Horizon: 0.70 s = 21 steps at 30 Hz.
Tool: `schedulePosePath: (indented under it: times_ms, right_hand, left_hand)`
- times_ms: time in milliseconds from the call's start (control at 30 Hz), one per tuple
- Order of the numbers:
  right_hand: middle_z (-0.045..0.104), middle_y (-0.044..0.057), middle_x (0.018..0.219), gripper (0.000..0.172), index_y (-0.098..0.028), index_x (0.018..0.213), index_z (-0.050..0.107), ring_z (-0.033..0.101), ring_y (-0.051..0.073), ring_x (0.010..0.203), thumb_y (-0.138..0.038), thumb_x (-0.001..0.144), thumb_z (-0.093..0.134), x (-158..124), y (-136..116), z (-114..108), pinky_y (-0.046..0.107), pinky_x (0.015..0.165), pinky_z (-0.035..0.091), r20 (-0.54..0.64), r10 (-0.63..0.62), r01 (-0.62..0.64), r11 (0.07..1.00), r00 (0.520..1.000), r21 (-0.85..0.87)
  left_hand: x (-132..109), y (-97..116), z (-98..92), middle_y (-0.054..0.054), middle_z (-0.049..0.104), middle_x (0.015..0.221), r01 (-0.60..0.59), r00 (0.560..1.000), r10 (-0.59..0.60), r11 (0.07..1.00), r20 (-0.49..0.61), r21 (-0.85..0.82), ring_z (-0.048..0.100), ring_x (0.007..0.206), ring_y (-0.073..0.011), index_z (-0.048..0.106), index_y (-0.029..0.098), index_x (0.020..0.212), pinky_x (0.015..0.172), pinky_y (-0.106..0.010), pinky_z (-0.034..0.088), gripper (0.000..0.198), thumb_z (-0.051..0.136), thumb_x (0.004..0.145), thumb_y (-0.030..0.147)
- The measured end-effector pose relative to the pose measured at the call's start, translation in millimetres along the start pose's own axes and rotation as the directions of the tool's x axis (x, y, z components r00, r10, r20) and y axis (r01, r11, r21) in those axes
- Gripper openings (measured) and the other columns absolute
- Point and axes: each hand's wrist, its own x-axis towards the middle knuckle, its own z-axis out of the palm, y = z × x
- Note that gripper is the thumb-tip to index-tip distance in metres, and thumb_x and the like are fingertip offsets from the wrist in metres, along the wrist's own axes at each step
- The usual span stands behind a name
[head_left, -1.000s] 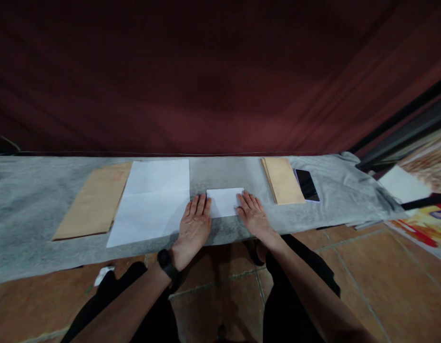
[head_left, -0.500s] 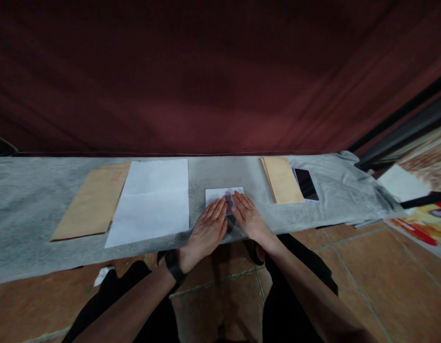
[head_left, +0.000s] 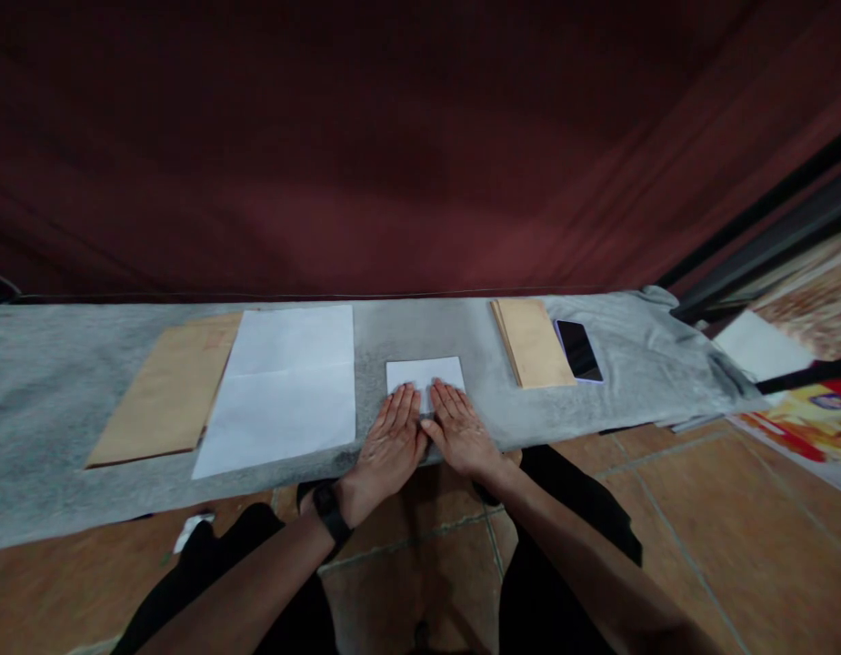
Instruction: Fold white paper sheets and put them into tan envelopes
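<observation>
A small folded white paper [head_left: 424, 369] lies on the grey cloth in front of me, its near part covered by my fingers. My left hand [head_left: 393, 438] rests flat on its left side, fingers stretched out. On its right side my right hand [head_left: 462, 432] lies palm down, fingers straight, the thumb reaching toward the left hand. To the left are larger white sheets [head_left: 284, 391] with a crease across the middle, beside brown envelopes [head_left: 165, 391]. A stack of smaller brown envelopes [head_left: 535, 344] lies to the right.
A phone [head_left: 579, 350] with a dark screen lies right of the small envelopes. The grey cloth [head_left: 45, 409] covers a narrow bench or table. Behind it hangs a dark red curtain [head_left: 393, 182]. Colourful printed packaging [head_left: 808, 428] is on the tiled floor at right.
Both hands have slid slightly toward me on the folded paper, baring more of its far part. The right thumb now lies near the left hand. The view has shifted a little.
</observation>
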Motion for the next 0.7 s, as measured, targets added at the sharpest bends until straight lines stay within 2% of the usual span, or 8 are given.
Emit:
schedulePosePath:
  times_ms: [400, 700]
  right_hand:
    - [0.032, 0.02, 0.161, 0.066, -0.005, 0.155, 0.032, 0.026, 0.028, 0.152, -0.048, 0.105, 0.035, -4.1, 19.4, 2.0, 0.05, 0.123, 0.026, -0.052, 0.085, -0.087, 0.995, 0.995, -0.038]
    - [0.032, 0.02, 0.16, 0.066, -0.003, 0.154, 0.032, 0.026, 0.029, 0.151, -0.048, 0.106, 0.031, -6.5, 27.7, -4.2, 0.05, 0.123, 0.023, -0.033, 0.157, -0.159, 0.986, 0.987, -0.05]
  left_hand:
    - [1.3, -9.0, -0.6, -0.024, 0.038, 0.157, 0.154, 0.988, -0.154, 0.988, -0.021, 0.008, 0.029, 0.15, -0.031, 0.034, 0.001, 0.151, 0.121, -0.05, 0.032, 0.063, 0.037, 0.099, 0.036]
    - [0.9, -9.6, -3.9, -0.025, 0.04, 0.155, 0.182, 0.983, -0.181, 0.983, -0.027, 0.031, 0.032, 0.149, -0.0318, 0.039, -0.002, 0.147, 0.121, -0.049, 0.03, 0.061, 0.037, 0.099, 0.037]
